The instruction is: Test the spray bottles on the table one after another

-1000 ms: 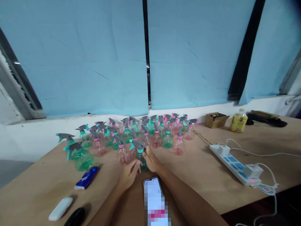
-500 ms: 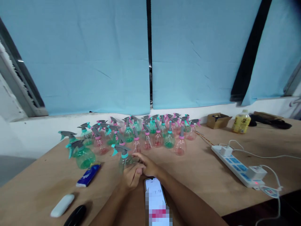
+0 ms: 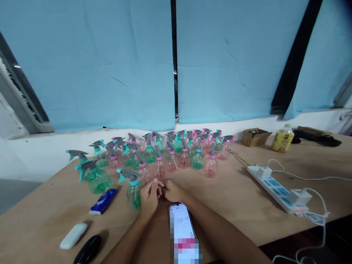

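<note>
My left hand (image 3: pixel 150 195) is raised over the table with its fingers curled together. Against it, fingertips meeting, is my right hand (image 3: pixel 172 191), closed like a fist. Whatever lies between the fingers, if anything, is hidden. Just left of my left hand stands an upright spray bottle (image 3: pixel 134 194) with a clear greenish body, a turquoise collar and a grey trigger head; I cannot tell whether the hand touches it. Beyond my hands a pink spray bottle (image 3: pixel 210 168) stands among several pink and green ones. A lit phone (image 3: pixel 181 220) lies below my wrists.
At the left are a green spray bottle (image 3: pixel 99 181), a blue packet (image 3: pixel 103 201), a white case (image 3: pixel 73 235) and a black object (image 3: pixel 88 250). A power strip (image 3: pixel 275 189) with cables, a cardboard box (image 3: pixel 255 138) and a yellow-labelled bottle (image 3: pixel 282 138) occupy the right.
The nearest green spray bottle now appears farther left and lower, apart from the right hand. Both hands have curled more closely together. The phone's displayed time has advanced by one second.
</note>
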`<control>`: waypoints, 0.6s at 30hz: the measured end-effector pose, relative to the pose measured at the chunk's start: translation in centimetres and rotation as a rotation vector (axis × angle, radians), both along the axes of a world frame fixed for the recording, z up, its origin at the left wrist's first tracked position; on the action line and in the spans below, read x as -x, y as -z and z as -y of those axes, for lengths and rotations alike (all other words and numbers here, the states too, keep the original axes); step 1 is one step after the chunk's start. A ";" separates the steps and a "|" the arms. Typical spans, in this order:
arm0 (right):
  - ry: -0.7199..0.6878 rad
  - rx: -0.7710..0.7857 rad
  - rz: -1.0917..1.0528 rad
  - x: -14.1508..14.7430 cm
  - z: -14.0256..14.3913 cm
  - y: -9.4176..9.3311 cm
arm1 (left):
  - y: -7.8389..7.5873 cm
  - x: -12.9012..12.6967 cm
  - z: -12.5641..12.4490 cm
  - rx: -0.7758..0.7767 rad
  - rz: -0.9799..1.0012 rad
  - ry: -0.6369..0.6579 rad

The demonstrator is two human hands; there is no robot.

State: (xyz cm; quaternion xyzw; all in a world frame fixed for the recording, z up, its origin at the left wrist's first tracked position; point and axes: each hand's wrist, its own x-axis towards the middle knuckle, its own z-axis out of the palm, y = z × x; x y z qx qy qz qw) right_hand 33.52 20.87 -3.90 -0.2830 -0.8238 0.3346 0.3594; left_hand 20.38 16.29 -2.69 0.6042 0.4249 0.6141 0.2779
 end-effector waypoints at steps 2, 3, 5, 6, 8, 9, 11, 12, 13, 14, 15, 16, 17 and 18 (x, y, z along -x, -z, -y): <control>0.059 -0.071 -0.093 0.0 -0.2 -0.9 | -0.1 -0.2 -0.3 0.072 0.120 -0.035; 0.104 -0.106 -0.155 0.1 -0.3 -1.5 | -0.2 -0.2 -0.5 0.103 0.172 -0.056; 0.202 -0.149 -0.273 0.6 -0.5 -2.9 | -0.3 -0.2 -0.9 0.140 0.257 -0.091; 0.228 -0.165 -0.309 1.0 -0.6 -3.6 | -0.3 -0.1 -1.1 0.146 0.292 -0.105; 0.233 -0.247 -0.307 2.0 -0.8 -5.1 | -0.2 0.1 -1.6 0.145 0.359 -0.134; 0.240 -0.285 -0.274 2.7 -0.9 -5.8 | -0.1 0.2 -1.8 0.145 0.395 -0.151; 0.221 -0.295 -0.197 3.9 -1.3 -6.7 | 0.1 0.4 -2.3 0.159 0.478 -0.186; 0.197 -0.286 -0.163 4.5 -1.5 -7.0 | 0.2 0.5 -2.5 0.170 0.521 -0.196; 0.173 -0.274 -0.132 5.0 -1.7 -7.1 | 0.3 0.5 -2.7 0.179 0.563 -0.201; 0.161 -0.264 -0.114 5.5 -2.0 -7.1 | 0.3 0.6 -2.8 0.184 0.601 -0.201; 0.158 -0.259 -0.107 5.8 -2.1 -7.1 | 0.4 0.7 -2.9 0.186 0.629 -0.202; 0.164 -0.261 -0.110 6.0 -2.3 -7.0 | 0.4 0.7 -3.0 0.188 0.648 -0.204; 0.173 -0.269 -0.121 6.1 -2.4 -6.8 | 0.4 0.8 -3.0 0.189 0.658 -0.206; 0.181 -0.281 -0.134 6.1 -2.5 -6.7 | 0.3 0.8 -3.1 0.188 0.659 -0.203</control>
